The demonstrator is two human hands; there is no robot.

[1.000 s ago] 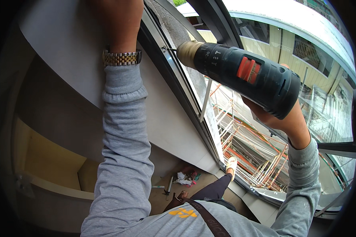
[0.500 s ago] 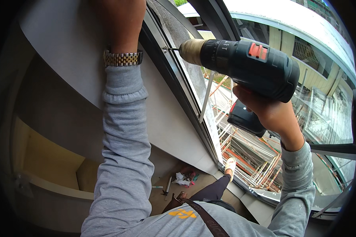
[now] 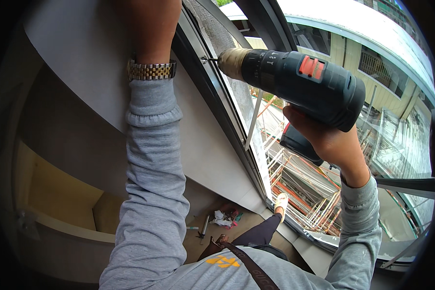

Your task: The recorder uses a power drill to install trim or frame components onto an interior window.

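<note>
My right hand [image 3: 326, 137] is wrapped around the grip of a dark cordless drill [image 3: 299, 82] with a red switch on top. The drill lies nearly level, its chuck pointing left. Its thin bit [image 3: 211, 59] meets a screw at the metal window frame [image 3: 217, 79]. Below the hand the battery [image 3: 299, 143] shows in part. My left hand [image 3: 152, 24] reaches up past the top edge beside the frame; its fingers are out of sight. A two-tone metal watch [image 3: 152, 70] circles the left wrist.
Outside the open window stand scaffolding poles [image 3: 299, 193] far below and a pale building [image 3: 348, 58]. A thin metal stay [image 3: 254, 118] spans the opening. On the floor lie a caulking-gun-like tool [image 3: 204, 227] and crumpled scraps [image 3: 224, 218]. A wooden cabinet recess [image 3: 58, 188] sits left.
The drill has tilted slightly, its rear end dropping a little, and my right hand and forearm have shifted slightly left. The left arm has barely moved.
</note>
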